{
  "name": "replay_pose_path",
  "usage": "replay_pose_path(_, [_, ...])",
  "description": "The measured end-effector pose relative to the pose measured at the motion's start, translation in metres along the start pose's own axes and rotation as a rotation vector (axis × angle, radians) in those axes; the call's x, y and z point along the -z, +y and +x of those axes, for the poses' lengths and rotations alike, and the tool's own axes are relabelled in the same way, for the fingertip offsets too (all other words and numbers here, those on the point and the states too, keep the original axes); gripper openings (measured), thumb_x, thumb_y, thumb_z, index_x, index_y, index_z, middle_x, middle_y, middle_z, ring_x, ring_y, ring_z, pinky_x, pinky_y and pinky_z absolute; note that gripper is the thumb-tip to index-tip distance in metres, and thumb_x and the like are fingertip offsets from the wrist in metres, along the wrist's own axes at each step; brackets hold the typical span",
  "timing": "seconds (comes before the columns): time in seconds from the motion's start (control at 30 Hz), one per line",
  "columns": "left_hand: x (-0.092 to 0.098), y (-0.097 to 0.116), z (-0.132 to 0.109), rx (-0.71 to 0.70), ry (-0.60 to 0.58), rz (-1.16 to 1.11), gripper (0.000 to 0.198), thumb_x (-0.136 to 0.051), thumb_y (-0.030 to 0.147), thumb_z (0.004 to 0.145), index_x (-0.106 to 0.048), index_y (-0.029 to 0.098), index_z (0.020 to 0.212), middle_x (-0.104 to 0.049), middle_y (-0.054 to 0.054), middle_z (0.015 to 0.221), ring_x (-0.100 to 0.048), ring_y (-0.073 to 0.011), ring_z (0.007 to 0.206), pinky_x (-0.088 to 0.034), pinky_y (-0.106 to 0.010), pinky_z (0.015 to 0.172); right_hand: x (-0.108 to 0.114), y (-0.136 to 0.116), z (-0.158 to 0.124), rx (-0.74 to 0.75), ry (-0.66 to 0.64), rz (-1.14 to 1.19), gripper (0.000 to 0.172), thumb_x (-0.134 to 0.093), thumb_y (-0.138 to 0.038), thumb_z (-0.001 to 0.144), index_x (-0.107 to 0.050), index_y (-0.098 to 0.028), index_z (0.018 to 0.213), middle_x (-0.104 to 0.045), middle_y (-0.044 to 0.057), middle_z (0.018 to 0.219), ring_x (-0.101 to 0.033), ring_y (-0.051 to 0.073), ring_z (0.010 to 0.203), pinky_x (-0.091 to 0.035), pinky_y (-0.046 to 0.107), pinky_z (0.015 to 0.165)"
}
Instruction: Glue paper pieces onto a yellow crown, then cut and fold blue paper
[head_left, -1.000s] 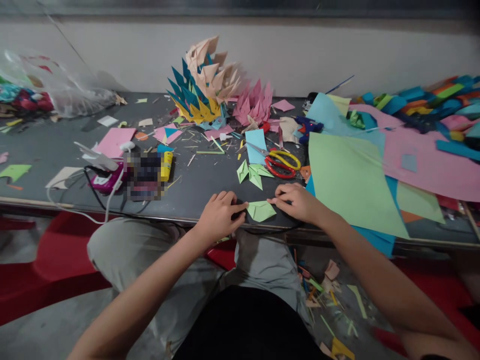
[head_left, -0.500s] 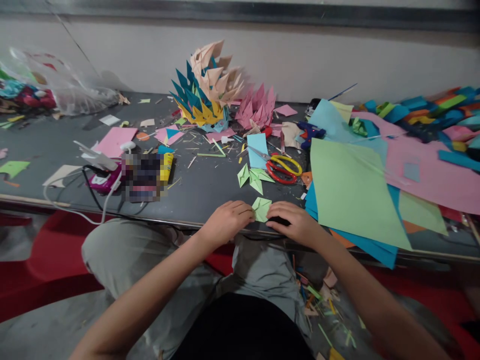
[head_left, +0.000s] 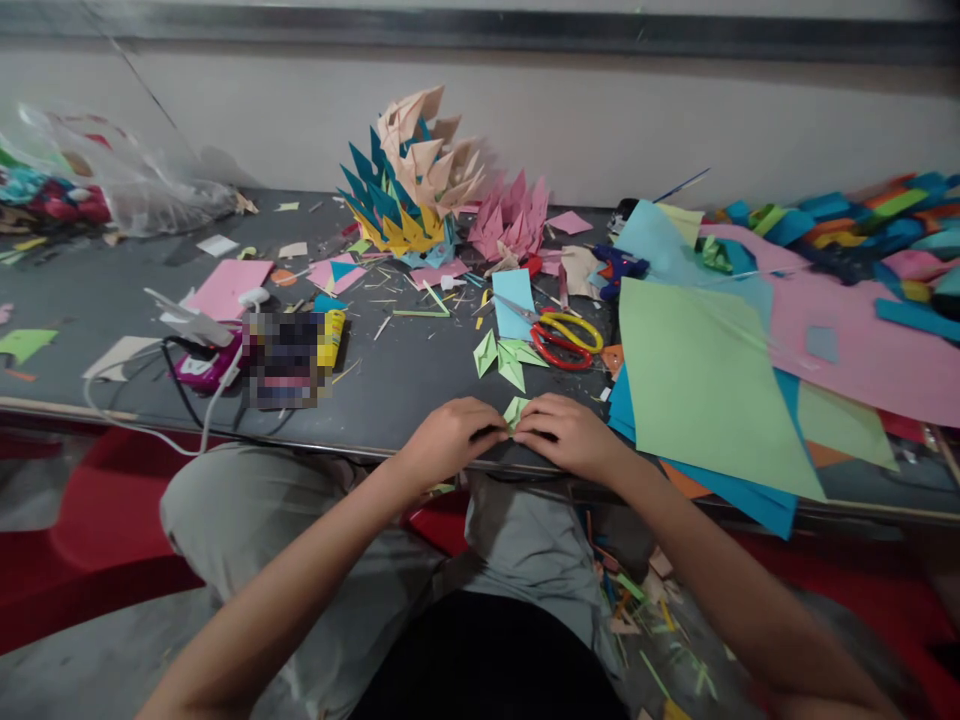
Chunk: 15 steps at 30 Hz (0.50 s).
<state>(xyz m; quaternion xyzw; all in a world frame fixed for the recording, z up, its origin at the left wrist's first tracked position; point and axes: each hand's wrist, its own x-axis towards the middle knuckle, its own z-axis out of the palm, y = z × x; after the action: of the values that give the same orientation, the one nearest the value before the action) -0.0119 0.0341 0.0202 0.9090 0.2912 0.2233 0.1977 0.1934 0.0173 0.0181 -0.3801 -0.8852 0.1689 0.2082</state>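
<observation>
A small folded light-green paper piece (head_left: pixel 515 411) lies at the near edge of the dark table (head_left: pixel 420 380), mostly covered by my hands. My left hand (head_left: pixel 448 439) pinches its left side with closed fingers. My right hand (head_left: pixel 564 435) presses and pinches its right side, fingertips meeting the left hand's. Three finished green folded pieces (head_left: pixel 506 355) lie just behind. Red and yellow scissors (head_left: pixel 564 335) rest on a light-blue square a little further back.
A large green sheet (head_left: pixel 697 380) over blue and pink sheets covers the right side. Stacked paper-spike models (head_left: pixel 420 185) and pink ones (head_left: pixel 510 215) stand at the back. A pink device with cables (head_left: pixel 206 365) lies left, a plastic bag (head_left: pixel 112 185) far left. Scraps litter the floor.
My hands have drawn together over the green piece, which was spread flat between them a second ago and is now folded smaller and mostly hidden.
</observation>
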Motion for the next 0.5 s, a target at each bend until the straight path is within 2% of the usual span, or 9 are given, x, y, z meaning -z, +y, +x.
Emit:
replay_pose_path(0.13, [0.003, -0.008, 0.005, 0.095, -0.025, -0.141, 0.01, -0.067, 0.018, 0.077, -0.068, 0.015, 0.087, -0.064, -0.004, 0.086, -0.058, -0.0147, 0.085, -0.045, -0.026, 0.078, 0.004, -0.001, 0.009, -0.104, -0.057, 0.095, 0.019, -0.05, -0.026, 0.087, -0.064, -0.018, 0.078, -0.063, 0.005, 0.082, -0.054, 0.018, 0.081, -0.042, 0.03, 0.074])
replay_pose_path(0.37, [0.003, -0.013, 0.007, 0.094, -0.064, -0.179, 0.008, -0.067, 0.018, 0.076, -0.072, 0.018, 0.082, -0.06, -0.004, 0.085, -0.056, -0.0144, 0.082, -0.045, -0.026, 0.074, 0.002, 0.002, 0.018, -0.229, -0.051, 0.143, 0.015, -0.057, -0.027, 0.082, -0.059, -0.018, 0.071, -0.058, 0.002, 0.074, -0.054, 0.015, 0.071, -0.039, 0.025, 0.064])
replay_pose_path(0.5, [0.003, -0.014, 0.005, 0.071, -0.066, -0.16, 0.013, -0.065, 0.02, 0.079, -0.071, 0.019, 0.09, -0.06, -0.004, 0.088, -0.055, -0.0146, 0.083, -0.044, -0.026, 0.074, 0.001, 0.004, 0.016, -0.259, -0.01, 0.15, 0.015, -0.057, -0.027, 0.081, -0.058, -0.018, 0.069, -0.055, 0.001, 0.071, -0.052, 0.013, 0.066, -0.037, 0.023, 0.06])
